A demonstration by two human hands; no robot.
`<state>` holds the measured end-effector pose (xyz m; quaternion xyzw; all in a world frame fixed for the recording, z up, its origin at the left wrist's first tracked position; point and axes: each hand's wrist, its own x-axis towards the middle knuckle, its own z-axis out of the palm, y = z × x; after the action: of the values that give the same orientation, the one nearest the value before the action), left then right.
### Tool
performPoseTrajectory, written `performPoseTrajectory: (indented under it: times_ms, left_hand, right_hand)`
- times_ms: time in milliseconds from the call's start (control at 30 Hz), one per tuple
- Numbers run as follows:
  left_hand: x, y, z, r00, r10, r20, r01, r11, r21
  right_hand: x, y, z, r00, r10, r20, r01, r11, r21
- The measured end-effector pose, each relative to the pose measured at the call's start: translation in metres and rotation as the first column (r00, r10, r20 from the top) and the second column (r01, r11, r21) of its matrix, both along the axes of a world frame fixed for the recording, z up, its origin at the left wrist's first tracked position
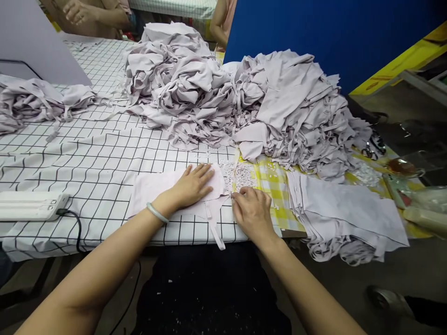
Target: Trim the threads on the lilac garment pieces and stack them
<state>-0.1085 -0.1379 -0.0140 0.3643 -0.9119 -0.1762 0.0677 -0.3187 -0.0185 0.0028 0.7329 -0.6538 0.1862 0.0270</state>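
Observation:
A pale lilac fabric piece (153, 188) lies flat near the table's front edge. My left hand (193, 186), with a bangle on its wrist, rests palm down on it, fingers spread. At the right end of the piece, my right hand (254, 211) is closed, thumb and fingers pinched at the fabric's edge; the fingertips partly hide what is between them. A narrow fabric strap (216, 232) hangs from the piece toward the table edge. Small pale scraps (240, 174) are scattered just beyond my right hand.
Large heaps of lilac fabric (188, 79) and more fabric (296, 107) stand behind. A neat fabric stack (349, 209) overhangs the edge at right. A white power bank (31, 206) with a cable lies left. A blue panel (314, 37) rises behind; another person's hand (78, 11) shows far left.

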Motion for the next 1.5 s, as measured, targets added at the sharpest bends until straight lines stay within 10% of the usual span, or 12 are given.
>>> performPoseTrajectory:
  times_ms: [133,233,300,433,533,733,900,1067,1333,1500]
  left_hand:
    - [0.069,0.020,0.021,0.912,0.250,-0.325,-0.293,0.952,-0.089]
    - [0.123,0.070,0.033,0.763,0.393,-0.513,-0.529,0.836,-0.145]
    - [0.144,0.107,0.035,0.748,0.412,-0.520,-0.548,0.825,-0.135]
    - [0.155,0.157,0.021,0.801,0.297,-0.519,-0.371,0.928,-0.042]
    - [0.156,0.168,0.012,0.828,0.203,-0.522,-0.243,0.970,-0.008]
    - [0.158,0.166,0.000,0.845,0.154,-0.512,-0.203,0.978,-0.041]
    - [0.153,0.164,-0.010,0.799,0.161,-0.579,-0.241,0.968,-0.064]
    - [0.151,0.166,-0.011,0.745,0.167,-0.646,-0.247,0.968,-0.035]
    - [0.150,0.166,-0.008,0.740,0.159,-0.654,-0.285,0.954,-0.090]
    - [0.153,0.169,-0.007,0.737,0.186,-0.649,-0.282,0.958,-0.046]
  right_hand:
    - [0.029,0.037,0.021,0.852,0.137,0.505,-0.251,0.954,0.164]
    - [0.072,0.074,0.013,0.583,0.093,0.807,-0.679,0.601,0.421]
    - [0.106,0.087,-0.009,0.580,-0.013,0.815,-0.708,0.487,0.512]
    - [0.172,0.080,-0.054,0.480,-0.155,0.864,-0.684,0.551,0.478]
    - [0.200,0.076,-0.056,0.340,-0.184,0.922,-0.702,0.603,0.380]
    - [0.176,0.105,-0.004,0.476,-0.109,0.873,-0.668,0.601,0.439]
    - [0.145,0.102,0.035,0.358,-0.238,0.903,-0.691,0.583,0.428]
    - [0.130,0.050,0.079,0.191,-0.238,0.952,-0.858,0.430,0.279]
    - [0.154,-0.047,0.061,0.163,-0.136,0.977,-0.528,0.824,0.203]
    - [0.166,-0.063,0.051,-0.091,-0.222,0.971,-0.490,0.859,0.150]
